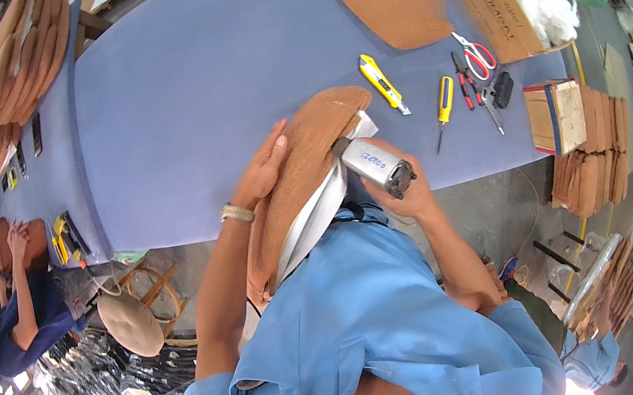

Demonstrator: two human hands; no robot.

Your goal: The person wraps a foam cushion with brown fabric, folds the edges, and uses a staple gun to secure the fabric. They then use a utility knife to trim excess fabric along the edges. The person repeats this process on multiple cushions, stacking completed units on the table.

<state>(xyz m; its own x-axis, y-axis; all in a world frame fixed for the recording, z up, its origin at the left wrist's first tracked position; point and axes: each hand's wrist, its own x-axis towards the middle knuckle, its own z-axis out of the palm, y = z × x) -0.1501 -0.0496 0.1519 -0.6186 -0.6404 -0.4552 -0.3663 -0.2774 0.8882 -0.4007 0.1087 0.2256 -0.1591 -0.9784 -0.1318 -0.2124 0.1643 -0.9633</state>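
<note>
One brown padded panel (304, 167), propped at the blue worktop (182, 87) edge, is steadied by the flat, open left hand (265, 174); a grey power tool (376, 164) is clasped in the right hand's (403, 186) grip. Edge work is judged underway; steady bracing is needed.

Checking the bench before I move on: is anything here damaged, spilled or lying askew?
Nothing stands out. The left hand steadies a tan panel, the right hand holds a grey tool, and the hand tools lie loosely on the blue table.
</note>
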